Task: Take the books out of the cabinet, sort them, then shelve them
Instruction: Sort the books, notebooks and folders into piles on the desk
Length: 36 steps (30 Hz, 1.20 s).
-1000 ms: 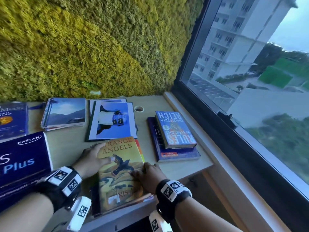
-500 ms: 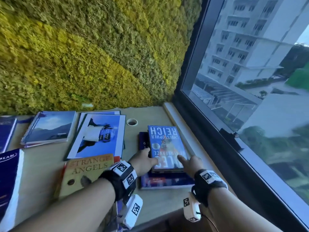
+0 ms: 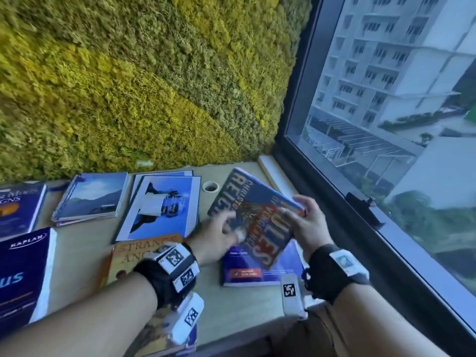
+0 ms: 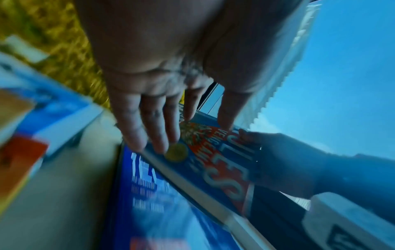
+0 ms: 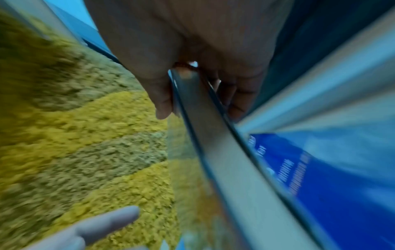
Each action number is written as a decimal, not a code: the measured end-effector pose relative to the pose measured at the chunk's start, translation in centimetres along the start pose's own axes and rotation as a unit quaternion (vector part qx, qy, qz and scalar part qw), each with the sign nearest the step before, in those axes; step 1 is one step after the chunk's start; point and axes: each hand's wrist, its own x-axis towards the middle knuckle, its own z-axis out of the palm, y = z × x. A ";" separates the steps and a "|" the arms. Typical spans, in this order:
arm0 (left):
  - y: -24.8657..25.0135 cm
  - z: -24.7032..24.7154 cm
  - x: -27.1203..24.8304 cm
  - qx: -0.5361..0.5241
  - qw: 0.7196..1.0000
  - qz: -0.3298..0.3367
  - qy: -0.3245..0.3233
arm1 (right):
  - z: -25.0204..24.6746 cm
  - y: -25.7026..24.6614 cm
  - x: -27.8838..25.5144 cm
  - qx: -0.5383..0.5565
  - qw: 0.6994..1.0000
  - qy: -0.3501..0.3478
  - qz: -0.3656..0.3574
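The blue "Rules of Vengeance" book (image 3: pixel 257 217) is raised off the desk and tilted, its far end toward the moss wall. My right hand (image 3: pixel 298 215) grips its right edge, thumb on the cover and fingers underneath, as the right wrist view shows (image 5: pixel 198 110). My left hand (image 3: pixel 229 228) lies with straight fingers (image 4: pixel 160 143) on the cover near the book's left edge (image 4: pixel 220 165). A larger dark blue book (image 3: pixel 260 273) stays flat on the desk beneath it. "Strange Angels" (image 3: pixel 144 253) lies just left, partly under my left wrist.
On the wooden desk (image 3: pixel 85 251) lie a Kaplan book (image 3: pixel 23 274), another blue book (image 3: pixel 18 204), a spiral notebook (image 3: pixel 90 197) and a picture book (image 3: pixel 159 207). A cable hole (image 3: pixel 210 187) sits at the back. The window (image 3: pixel 386 124) bounds the right side.
Both hands moved from "Strange Angels" to the right stack. The top blue book, flat half a second ago, is now lifted and tilted in my right hand.
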 end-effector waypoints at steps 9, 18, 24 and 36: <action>-2.0 -11.0 -9.3 -0.032 0.989 0.132 0.050 | 5.8 -14.7 -8.7 -0.185 0.935 -0.225 -0.201; -15.9 -9.0 -15.5 -0.252 0.955 -0.082 0.134 | 14.7 -0.2 -14.0 -0.245 0.931 -0.264 0.067; -19.3 -8.1 -14.6 -0.021 0.980 -0.158 0.120 | 16.6 3.5 -16.2 -0.301 0.921 -0.245 0.028; -18.6 -4.9 -15.2 -0.279 0.941 -0.161 0.102 | 15.8 7.5 -15.0 -0.233 0.913 -0.319 0.098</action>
